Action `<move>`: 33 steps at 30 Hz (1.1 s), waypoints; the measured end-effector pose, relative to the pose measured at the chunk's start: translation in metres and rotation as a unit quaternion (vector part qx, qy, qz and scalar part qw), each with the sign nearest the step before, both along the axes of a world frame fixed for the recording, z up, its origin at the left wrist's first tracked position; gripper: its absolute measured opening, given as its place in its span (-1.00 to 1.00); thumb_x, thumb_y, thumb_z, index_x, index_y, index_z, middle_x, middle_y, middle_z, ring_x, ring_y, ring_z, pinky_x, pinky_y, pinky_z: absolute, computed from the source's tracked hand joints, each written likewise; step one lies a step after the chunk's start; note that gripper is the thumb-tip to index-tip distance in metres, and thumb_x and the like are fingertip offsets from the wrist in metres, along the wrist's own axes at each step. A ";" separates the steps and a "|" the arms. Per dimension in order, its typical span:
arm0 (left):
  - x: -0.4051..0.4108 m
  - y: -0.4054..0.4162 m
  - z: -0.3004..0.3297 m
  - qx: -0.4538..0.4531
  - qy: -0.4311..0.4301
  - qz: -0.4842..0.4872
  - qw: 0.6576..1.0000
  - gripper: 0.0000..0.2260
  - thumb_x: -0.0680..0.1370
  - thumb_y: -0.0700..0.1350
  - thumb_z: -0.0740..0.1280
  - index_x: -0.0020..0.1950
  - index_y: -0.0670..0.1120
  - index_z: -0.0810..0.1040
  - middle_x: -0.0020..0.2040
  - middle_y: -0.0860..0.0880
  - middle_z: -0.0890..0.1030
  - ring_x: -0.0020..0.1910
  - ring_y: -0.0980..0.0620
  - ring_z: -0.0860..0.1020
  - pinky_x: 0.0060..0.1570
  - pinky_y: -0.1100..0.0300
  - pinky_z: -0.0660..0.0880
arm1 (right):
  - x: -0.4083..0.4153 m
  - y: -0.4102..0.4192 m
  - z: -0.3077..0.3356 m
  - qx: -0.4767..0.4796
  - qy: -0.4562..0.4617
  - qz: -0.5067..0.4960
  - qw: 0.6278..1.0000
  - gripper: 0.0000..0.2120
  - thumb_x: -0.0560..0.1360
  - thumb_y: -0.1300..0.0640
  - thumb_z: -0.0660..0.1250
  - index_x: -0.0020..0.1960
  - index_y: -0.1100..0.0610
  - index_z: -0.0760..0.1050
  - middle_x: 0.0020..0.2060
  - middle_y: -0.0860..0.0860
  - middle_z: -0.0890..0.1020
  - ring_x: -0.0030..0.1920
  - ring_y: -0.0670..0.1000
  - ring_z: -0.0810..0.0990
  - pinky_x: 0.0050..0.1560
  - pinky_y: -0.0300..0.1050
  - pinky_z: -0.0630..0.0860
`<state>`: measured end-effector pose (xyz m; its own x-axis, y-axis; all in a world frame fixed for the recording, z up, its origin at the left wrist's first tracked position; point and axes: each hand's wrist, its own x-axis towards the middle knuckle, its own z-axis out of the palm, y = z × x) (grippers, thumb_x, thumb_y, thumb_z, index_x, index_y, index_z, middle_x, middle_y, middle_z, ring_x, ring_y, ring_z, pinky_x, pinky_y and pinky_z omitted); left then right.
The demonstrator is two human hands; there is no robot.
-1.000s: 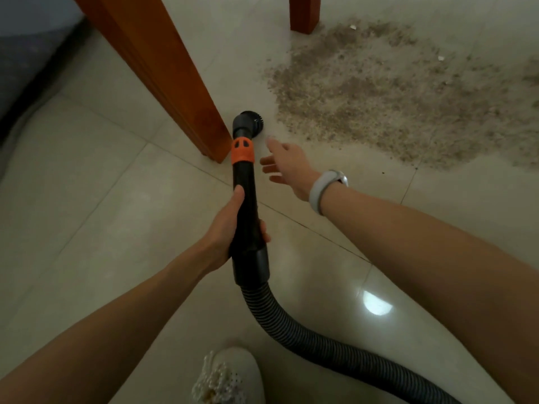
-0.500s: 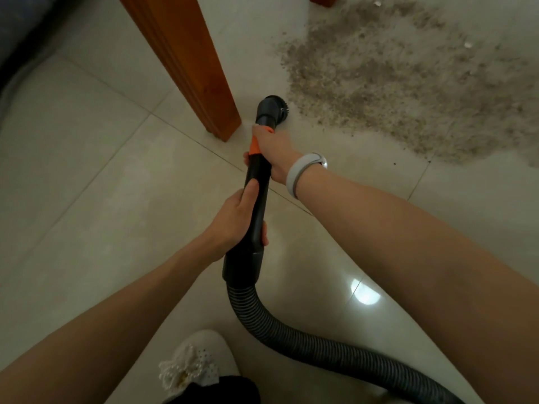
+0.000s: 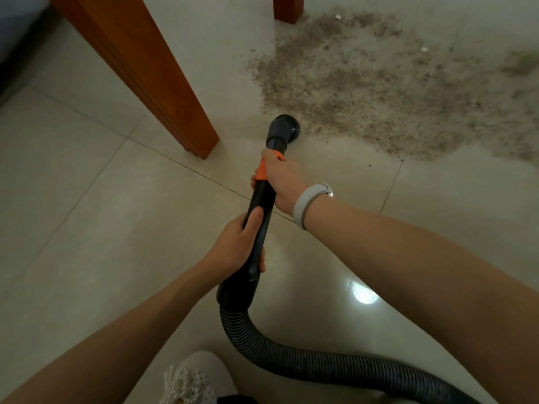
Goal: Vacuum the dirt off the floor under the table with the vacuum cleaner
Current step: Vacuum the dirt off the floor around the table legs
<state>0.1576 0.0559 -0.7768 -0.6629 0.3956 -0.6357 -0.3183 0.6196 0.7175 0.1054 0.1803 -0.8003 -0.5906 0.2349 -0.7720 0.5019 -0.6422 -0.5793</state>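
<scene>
**Two-handed grip on the wand, brush at the edge of the dirt**

Fingers of the right hand (image 3: 281, 182) are wrapped round the black plastic vacuum wand (image 3: 261, 205) at its orange collar (image 3: 261, 172), just behind the round black brush nozzle (image 3: 282, 132). The left hand (image 3: 239, 246) grips the same wand lower down, thumb laid along the top, close above the wide cuff where the ribbed grey flexible hose (image 3: 306, 363) joins.

The nozzle sits low over the pale glossy tiled floor (image 3: 87, 228), at the near edge of the broad patch of grey-brown gritty dirt (image 3: 379, 88). That patch spreads between the two orange-brown wooden table legs, the nearer leg (image 3: 163, 91) to the left of the nozzle and the farther leg (image 3: 287, 8) at the top. Nearly all the dirt looks untouched, so the cleaning is probably only starting.

The wand looks rigid and light, easily steered from the forward grip near the collar, while the rear grip takes the hose's weight. The hose is soft and springy and will likely drag or tug sideways on long strokes. The small brush head means many overlapping passes. A white watch band (image 3: 306, 205) circles the right wrist; a white perforated shoe (image 3: 198, 380) shows below.
</scene>
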 end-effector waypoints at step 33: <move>0.027 0.077 0.010 -0.036 0.035 -0.201 0.978 -0.67 0.63 0.10 0.08 -0.04 -0.16 0.41 -0.42 -0.09 0.54 -0.52 -0.01 0.53 -0.45 0.16 0.50 | 0.083 0.094 0.011 0.001 -0.035 -0.121 0.992 -0.79 0.60 0.02 0.17 0.00 0.18 0.35 -0.60 0.05 0.53 -0.43 0.05 0.53 -0.19 -0.01 0.58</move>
<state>0.1843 0.1330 -0.7667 -0.5059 0.5890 -0.6302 0.0097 0.7344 0.6786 0.1885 0.2738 -0.7897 -0.4616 0.3653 -0.8084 0.3729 -0.7469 -0.5505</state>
